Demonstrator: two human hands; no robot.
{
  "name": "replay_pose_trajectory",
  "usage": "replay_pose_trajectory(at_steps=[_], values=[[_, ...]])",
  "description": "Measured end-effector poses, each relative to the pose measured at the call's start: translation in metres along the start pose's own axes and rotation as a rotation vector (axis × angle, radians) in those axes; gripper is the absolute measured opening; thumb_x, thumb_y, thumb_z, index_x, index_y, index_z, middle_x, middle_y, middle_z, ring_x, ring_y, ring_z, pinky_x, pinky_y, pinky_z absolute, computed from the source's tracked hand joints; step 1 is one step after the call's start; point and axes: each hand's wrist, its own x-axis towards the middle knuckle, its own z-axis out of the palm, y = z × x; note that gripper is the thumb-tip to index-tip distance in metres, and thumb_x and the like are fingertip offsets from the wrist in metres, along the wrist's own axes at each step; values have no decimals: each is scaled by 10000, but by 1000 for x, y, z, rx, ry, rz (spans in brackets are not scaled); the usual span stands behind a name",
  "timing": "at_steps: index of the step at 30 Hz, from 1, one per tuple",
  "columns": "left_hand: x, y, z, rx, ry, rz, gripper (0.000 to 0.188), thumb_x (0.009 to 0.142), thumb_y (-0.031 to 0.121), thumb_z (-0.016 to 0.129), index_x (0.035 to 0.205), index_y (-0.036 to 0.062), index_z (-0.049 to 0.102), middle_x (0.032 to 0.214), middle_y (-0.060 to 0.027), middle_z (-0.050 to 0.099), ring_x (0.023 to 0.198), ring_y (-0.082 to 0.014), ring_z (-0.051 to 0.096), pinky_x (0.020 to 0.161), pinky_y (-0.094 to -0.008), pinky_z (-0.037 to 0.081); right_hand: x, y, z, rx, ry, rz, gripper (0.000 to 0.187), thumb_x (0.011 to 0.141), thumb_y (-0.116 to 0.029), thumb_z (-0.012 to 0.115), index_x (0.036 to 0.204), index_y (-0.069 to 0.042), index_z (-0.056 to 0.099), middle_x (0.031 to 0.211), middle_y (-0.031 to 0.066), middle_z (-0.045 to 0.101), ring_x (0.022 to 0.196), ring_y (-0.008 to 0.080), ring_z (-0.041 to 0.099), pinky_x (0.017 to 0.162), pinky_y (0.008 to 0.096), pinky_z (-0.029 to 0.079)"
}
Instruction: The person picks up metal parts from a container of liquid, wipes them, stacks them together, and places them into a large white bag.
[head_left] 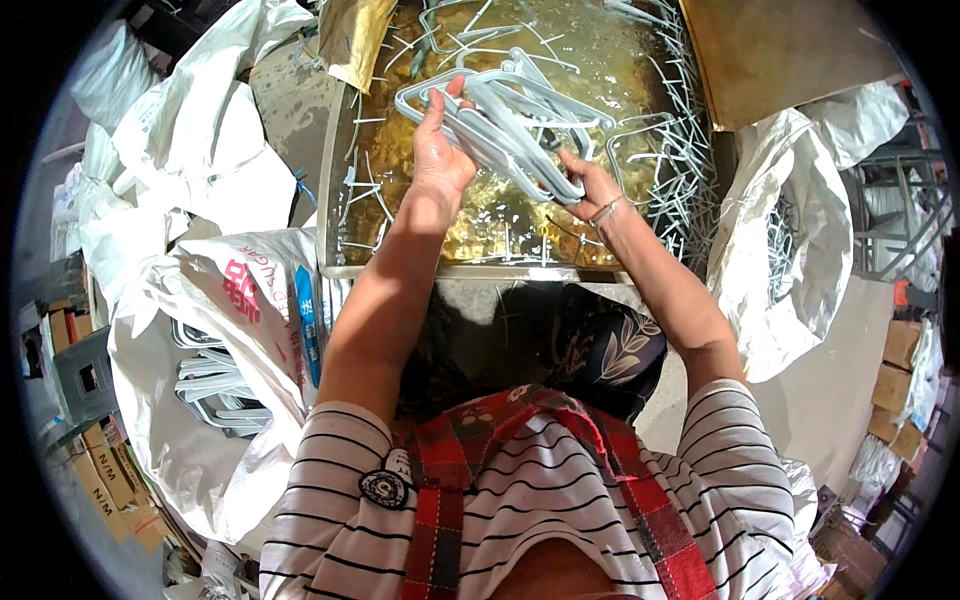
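Note:
Both hands hold a bundle of light grey plastic clothes hangers (pixel 505 145) above a shallow metal tank (pixel 465 271) of yellowish water. My left hand (pixel 440 155) is closed around the bundle's left end, thumb up and some fingers hidden behind it. At the lower right end, my right hand (pixel 592 185) grips the bars, with the thumb on top. Thin grey plastic offcuts (pixel 690 170) float in the water, piled thickest along the right side. Another hanger (pixel 640 128) lies among them, just right of the bundle.
On the left, an open white woven sack (pixel 210 480) contains more grey hangers (pixel 222 385). To the right stands another white sack (pixel 800 320) with grey plastic pieces inside. A brownish panel (pixel 790 60) rises at the tank's far right. Cardboard boxes (pixel 890 390) are stacked farther right.

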Motion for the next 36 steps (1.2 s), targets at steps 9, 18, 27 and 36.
replay_pose_trajectory(at_steps=[9,18,27,36], values=[[9,48,-5,276,156,-179,348,893,220,411,1201,59,400,870,-196,567,827,-322,582,728,-529,467,-32,-95,-37,-1028,476,-405,74,706,25,507,771,60,517,623,120,557,469,185,534,447,282,441],[-3,23,21,998,-12,268,366,856,190,502,1104,-80,485,988,-159,579,772,-201,602,687,-242,511,-82,-155,2,-2161,40,-940,145,726,9,482,851,-22,416,583,90,478,481,221,470,464,339,357],[-20,-13,45,646,-282,-105,288,789,202,584,1022,35,567,892,-42,576,793,-114,535,694,-250,429,-50,-136,114,-2397,-482,-1106,261,707,-69,575,897,-31,399,675,159,535,644,360,537,569,407,436],[-4,19,13,813,-107,174,186,690,86,641,820,32,519,682,-31,504,598,-117,492,590,-232,427,-32,-120,144,-1706,-272,-1041,593,693,-282,685,1179,-74,416,1137,174,491,1022,327,491,880,377,412]])
